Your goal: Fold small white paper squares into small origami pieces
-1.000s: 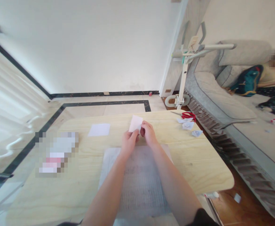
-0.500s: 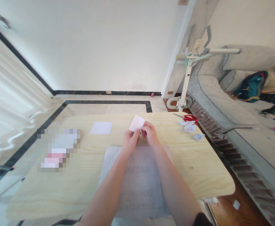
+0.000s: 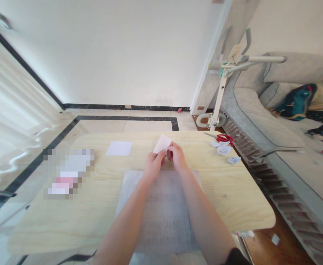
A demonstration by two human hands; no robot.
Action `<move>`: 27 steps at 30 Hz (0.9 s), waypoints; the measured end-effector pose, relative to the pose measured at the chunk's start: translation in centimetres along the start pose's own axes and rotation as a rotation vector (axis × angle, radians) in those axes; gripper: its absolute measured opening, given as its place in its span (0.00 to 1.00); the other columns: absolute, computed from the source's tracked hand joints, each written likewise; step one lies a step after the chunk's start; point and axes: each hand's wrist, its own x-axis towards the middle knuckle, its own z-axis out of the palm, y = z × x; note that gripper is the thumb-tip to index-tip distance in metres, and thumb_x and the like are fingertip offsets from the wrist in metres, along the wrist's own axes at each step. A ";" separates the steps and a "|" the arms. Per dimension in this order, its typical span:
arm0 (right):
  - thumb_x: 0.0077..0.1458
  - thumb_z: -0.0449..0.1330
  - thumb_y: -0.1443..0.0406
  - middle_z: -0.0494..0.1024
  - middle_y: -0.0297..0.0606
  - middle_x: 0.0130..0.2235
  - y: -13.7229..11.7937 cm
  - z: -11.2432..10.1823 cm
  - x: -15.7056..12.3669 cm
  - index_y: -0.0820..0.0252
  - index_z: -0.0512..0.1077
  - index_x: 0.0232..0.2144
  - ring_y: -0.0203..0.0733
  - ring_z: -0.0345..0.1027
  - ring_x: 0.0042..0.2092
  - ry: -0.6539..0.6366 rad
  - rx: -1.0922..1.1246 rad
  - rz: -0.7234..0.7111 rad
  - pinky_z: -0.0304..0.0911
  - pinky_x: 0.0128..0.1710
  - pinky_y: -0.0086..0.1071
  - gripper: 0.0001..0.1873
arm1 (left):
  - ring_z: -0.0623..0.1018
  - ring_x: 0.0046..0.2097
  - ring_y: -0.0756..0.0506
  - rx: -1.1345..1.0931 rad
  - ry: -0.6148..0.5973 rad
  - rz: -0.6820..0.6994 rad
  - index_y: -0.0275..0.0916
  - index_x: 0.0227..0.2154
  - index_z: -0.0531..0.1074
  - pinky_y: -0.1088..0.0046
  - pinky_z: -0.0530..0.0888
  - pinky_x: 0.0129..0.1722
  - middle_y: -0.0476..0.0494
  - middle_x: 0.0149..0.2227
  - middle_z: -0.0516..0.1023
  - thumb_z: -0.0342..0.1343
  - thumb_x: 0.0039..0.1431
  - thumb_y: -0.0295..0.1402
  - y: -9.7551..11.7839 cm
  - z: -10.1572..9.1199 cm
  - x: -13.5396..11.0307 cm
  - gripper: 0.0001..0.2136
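A small piece of white paper (image 3: 162, 142) is held up between my two hands, above the far middle of the wooden table (image 3: 100, 206). My left hand (image 3: 154, 162) pinches its lower left part, thumb on top. At its lower right edge, my right hand (image 3: 176, 155) has its fingers closed on the paper. The fingertips of both hands nearly meet, and they hide the paper's lower edge. Beneath my forearms lies a printed sheet (image 3: 165, 213) under a clear, cloudy cover. A flat white sheet (image 3: 119, 148) rests to the left of my hands.
Red-handled scissors (image 3: 224, 139) lie at the far right, beside several folded paper pieces (image 3: 223, 150). A blurred-out object (image 3: 70, 171) is on the table's left side. Beyond the right edge stand a grey sofa (image 3: 260, 106) with a person on it and white exercise equipment (image 3: 220, 92).
Both hands stay on the paper, with only a slight shift of the fingers and of the paper's tilt. The whole view has moved a little.
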 end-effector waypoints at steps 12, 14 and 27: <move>0.44 0.53 0.65 0.56 0.25 0.13 0.1 0.0 0.1 0.57 0.58 0.14 0.30 0.46 0.16 0.026 0.003 -0.018 0.41 0.17 0.28 0.11 | 0.67 0.20 0.51 -0.003 0.012 -0.017 0.35 0.14 0.68 0.75 0.63 0.23 0.49 0.15 0.67 0.53 0.54 0.43 -0.4 0.1 0.1 0.19; 0.45 0.53 0.65 0.56 0.25 0.13 0.1 -0.1 0.1 0.57 0.58 0.14 0.30 0.46 0.16 0.039 0.013 -0.019 0.41 0.17 0.28 0.11 | 0.67 0.20 0.51 -0.003 0.010 -0.021 0.35 0.15 0.68 0.75 0.63 0.22 0.49 0.15 0.67 0.53 0.54 0.43 -0.3 0.0 0.1 0.19; 0.43 0.56 0.66 0.58 0.24 0.13 0.0 -0.1 0.0 0.57 0.59 0.15 0.30 0.47 0.16 0.022 0.036 0.007 0.40 0.16 0.27 0.10 | 0.67 0.19 0.51 0.011 0.029 0.003 0.36 0.13 0.67 0.75 0.62 0.22 0.50 0.13 0.66 0.52 0.53 0.41 0.1 -0.1 0.0 0.18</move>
